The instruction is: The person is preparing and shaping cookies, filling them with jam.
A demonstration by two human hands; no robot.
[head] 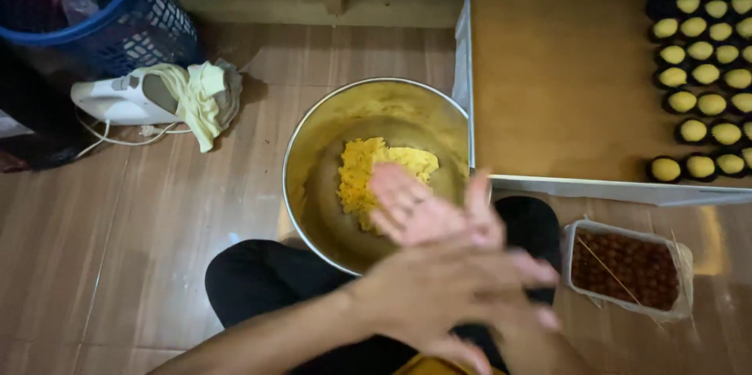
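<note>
Head view, looking down at a wood-patterned floor (157,226) that fills the left and middle of the frame. In the upper right lies a large flat brown tray (564,69) with a pale raised rim; along its right edge sit rows of small round yellow dough balls (709,77) in dark paper cups. In the upper left corner stands a blue plastic laundry basket (117,14) with latticed walls, and just below it a white hand mixer (125,101) lies on the floor with a pale yellow cloth (200,97) draped over one end and its cord looped beneath.

At the centre is a round steel mixing bowl (313,148), its inner wall smeared yellow, holding a crumbly lump of yellow dough (368,167) toward the middle. At the lower right, a small clear rectangular plastic tub (681,265) holds small round brown pieces, with a thin wooden skewer (607,269) lying across them.

Over the bowl's lower right rim, the left hand (446,289) and the right hand (423,210) are pressed palm to palm, fingers stretched flat; motion blur hides whether anything is between them. Below them, the person's knees in black cloth (266,281) show at the bottom of the frame.
</note>
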